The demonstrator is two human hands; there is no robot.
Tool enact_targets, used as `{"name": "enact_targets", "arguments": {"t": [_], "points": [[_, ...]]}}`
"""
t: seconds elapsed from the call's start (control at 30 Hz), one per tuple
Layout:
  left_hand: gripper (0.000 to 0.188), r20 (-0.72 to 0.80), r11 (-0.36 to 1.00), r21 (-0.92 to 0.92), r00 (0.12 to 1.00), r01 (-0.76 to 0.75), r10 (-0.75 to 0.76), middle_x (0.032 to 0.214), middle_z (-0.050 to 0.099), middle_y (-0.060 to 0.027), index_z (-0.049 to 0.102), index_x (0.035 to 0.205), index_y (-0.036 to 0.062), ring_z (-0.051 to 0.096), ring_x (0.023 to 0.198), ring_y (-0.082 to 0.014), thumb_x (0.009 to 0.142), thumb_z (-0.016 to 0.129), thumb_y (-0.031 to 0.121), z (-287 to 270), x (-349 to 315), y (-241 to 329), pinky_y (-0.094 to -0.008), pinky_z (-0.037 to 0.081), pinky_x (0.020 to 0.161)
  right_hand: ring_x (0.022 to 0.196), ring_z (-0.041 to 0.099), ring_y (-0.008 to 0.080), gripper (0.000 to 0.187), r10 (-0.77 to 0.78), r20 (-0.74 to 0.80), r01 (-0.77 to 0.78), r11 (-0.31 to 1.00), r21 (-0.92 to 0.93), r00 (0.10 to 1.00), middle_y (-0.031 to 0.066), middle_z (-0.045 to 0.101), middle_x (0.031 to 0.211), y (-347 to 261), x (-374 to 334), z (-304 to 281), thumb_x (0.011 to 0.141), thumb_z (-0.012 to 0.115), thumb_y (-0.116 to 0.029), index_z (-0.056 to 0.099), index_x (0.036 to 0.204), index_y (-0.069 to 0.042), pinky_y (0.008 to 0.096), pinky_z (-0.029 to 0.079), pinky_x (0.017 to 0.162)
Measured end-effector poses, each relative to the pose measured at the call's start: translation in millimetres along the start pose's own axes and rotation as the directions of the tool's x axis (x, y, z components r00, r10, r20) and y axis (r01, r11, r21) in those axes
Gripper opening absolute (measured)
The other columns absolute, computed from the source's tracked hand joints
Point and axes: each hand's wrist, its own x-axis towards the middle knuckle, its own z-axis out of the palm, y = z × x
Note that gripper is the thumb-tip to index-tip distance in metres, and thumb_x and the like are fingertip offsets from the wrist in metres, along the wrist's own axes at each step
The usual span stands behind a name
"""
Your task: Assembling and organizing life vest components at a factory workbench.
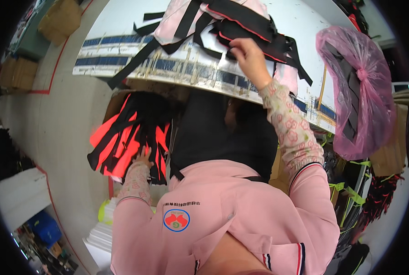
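- Pink shirt (227, 197) cloth is nearest the camera, at the person's chest between the two forearms.
- Black fabric pieces (245, 18) edged in red lie on the worktable just beyond the right hand (251, 59), with pale pink panels (173, 23) showing around and under them.
- One long black strap (135, 65) runs from this heap to the left of the right hand, its end past the table's near edge.
- Red-and-black strips (129, 144) lie in a bundle under and ahead of the left hand (142, 159), lower than the tabletop and well apart from the right hand.
- Left hand: fingers spread, resting on the near part of the bundle.
- Right hand: fingers bent, thumb close to them, the tips at something black; whether they pinch it or only touch it cannot be told.
- Right arm reaches forward over the table edge, back of the hand upward, the forearm in a flowered sleeve (290, 126).
- Left arm is bent low beside the body, its forearm shorter in view.
- Around the right hand stretches the white worktable (115, 23); to its right stands a knotted pink plastic bag (378, 110) with dark contents.
- Far left of both hands, cardboard boxes (60, 20) stand on the floor (76, 123).
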Motion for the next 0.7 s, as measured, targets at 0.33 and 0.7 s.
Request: {"name": "enact_targets", "arguments": {"t": [0.33, 0.7], "points": [[0.066, -0.02, 0.976, -0.152, 0.988, -0.155, 0.154, 0.141, 0.047, -0.0175, 0.047, 0.14, 0.0122, 0.047, 0.129, -0.0343, 0.086, 0.066, 0.046, -84, -26, 14, -0.044, 0.04, 0.106, 0.114, 0.056, 0.0254, 0.017, -0.009, -0.101, -0.064, 0.716, -0.695, 0.995, 0.0045, 0.066, 0.104, 99, 60, -39, 0.086, 0.065, -0.023, 0.066, 0.101, -0.013, 0.0561, 0.033, 0.105], [0.049, -0.847, -0.187, -0.513, 0.459, -0.838, 0.268, 0.13, 0.048, -0.0122, 0.042, 0.141, 0.0102, 0.059, 0.104, -0.0183, 0.095, 0.059, 0.014, -268, -108, 234, -0.0284, 0.048, 0.089, 0.07, 0.06, 0.0246, 0.018, -0.128, 0.163, 0.187, 0.883, -0.43, 0.978, 0.004, 0.058, 0.076, -69, -52, -30, 0.075, 0.072, -0.023, 0.062, 0.082, -0.01, 0.038, 0.044, 0.071]]}}
